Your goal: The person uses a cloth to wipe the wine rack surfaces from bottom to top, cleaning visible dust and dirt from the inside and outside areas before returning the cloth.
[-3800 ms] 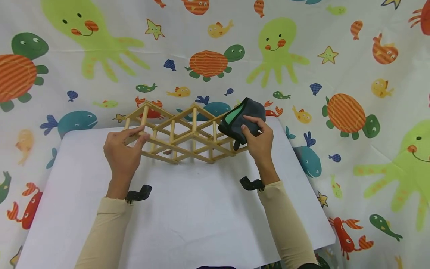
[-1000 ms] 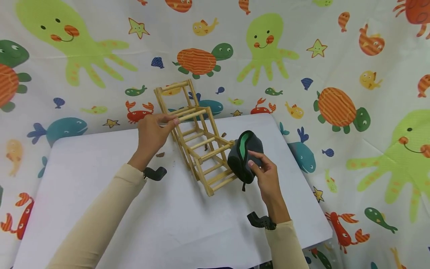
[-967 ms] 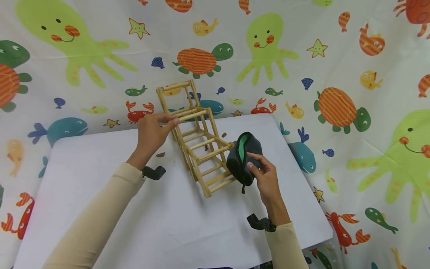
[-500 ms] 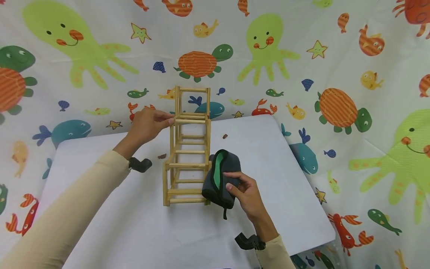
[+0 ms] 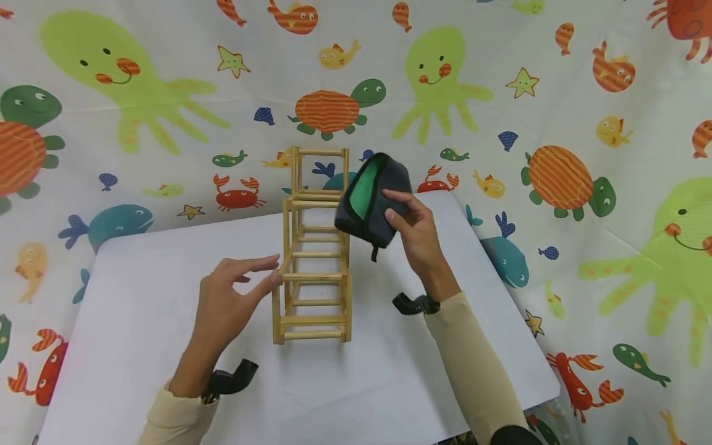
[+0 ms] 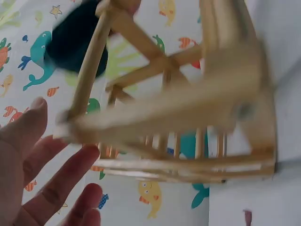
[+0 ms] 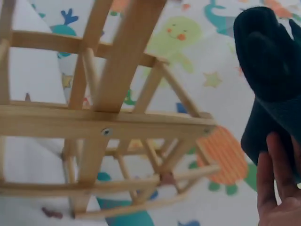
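A lattice rack of pale wooden bars stands end-on near the middle of the white table. My left hand is at its near left side, thumb and fingers spread beside a corner; in the left wrist view the fingers lie apart from each other and grip no bar. In my right hand I pinch a dark grey, soft pouch-like thing with a green lining and a small hanging tab. It is held up at the rack's right, partly in front of the upper bars.
The white table runs up to a backdrop cloth printed with sea animals. Small brown fragments lie on the table beside the rack. A black wrist mount sits on each arm.
The rack has turned from a slant to end-on. My left hand has let go of its upper bar and come down nearer. My right hand has gone left, then up, with the pouch-like thing.
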`<state>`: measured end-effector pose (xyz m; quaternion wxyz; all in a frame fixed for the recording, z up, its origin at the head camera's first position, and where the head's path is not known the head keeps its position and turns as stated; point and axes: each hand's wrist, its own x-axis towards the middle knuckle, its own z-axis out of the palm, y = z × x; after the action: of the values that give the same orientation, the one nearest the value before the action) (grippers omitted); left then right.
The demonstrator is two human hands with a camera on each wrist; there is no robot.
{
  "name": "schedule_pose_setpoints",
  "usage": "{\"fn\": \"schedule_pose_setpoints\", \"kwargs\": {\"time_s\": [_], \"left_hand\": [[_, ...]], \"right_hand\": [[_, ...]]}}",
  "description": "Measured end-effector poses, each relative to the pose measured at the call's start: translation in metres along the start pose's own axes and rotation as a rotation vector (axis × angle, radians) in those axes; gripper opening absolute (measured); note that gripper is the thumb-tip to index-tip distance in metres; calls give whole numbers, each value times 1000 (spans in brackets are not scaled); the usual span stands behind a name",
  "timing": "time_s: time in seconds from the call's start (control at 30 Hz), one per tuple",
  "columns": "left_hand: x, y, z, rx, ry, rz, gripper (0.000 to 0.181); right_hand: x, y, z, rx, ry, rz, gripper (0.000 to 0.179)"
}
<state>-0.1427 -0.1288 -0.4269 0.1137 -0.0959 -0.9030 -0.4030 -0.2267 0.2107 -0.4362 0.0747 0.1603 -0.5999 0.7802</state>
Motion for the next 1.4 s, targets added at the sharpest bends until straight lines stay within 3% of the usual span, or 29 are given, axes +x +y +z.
{"fn": "schedule_pose_setpoints", "kwargs": {"time_s": [0.1, 0.17, 0.27, 0.4, 0.7, 0.8, 0.87, 0.93, 1.03, 1.17, 1.3, 1.4], "left_hand": [[-7, 0, 15, -23, 69, 21, 36], [-7, -1, 22, -19, 97, 52, 34], [-4, 0, 24, -1, 110, 102, 31], [2, -4, 13, 24, 124, 115, 31], [26, -36, -23, 41, 133, -30, 35], [28, -38, -31, 68, 169, -99, 38], [21, -33, -32, 78, 219, -103, 40], [8, -23, -29, 90, 279, -55, 44], [-12, -7, -17, 124, 337, 123, 49], [-23, 6, 3, 152, 322, 312, 47], [-24, 8, 16, 162, 320, 346, 39], [-23, 6, 15, 169, 334, 337, 34]], "right_hand": [[34, 14, 13, -123, -77, 68, 34], [47, 23, 19, -187, -121, 109, 35], [52, 29, 22, -229, -153, 129, 36], [51, 27, 26, -249, -152, 114, 35], [42, 18, 45, -348, -200, 91, 35], [42, 12, 45, -357, -168, 56, 35], [47, 5, 41, -346, -107, 12, 34], [56, -2, 32, -326, -26, -34, 33], [76, -9, 16, -313, 82, -76, 32], [100, -4, -6, -340, 139, -19, 33], [106, 13, -19, -361, 129, 106, 35], [104, 18, -20, -358, 124, 131, 34]]}}
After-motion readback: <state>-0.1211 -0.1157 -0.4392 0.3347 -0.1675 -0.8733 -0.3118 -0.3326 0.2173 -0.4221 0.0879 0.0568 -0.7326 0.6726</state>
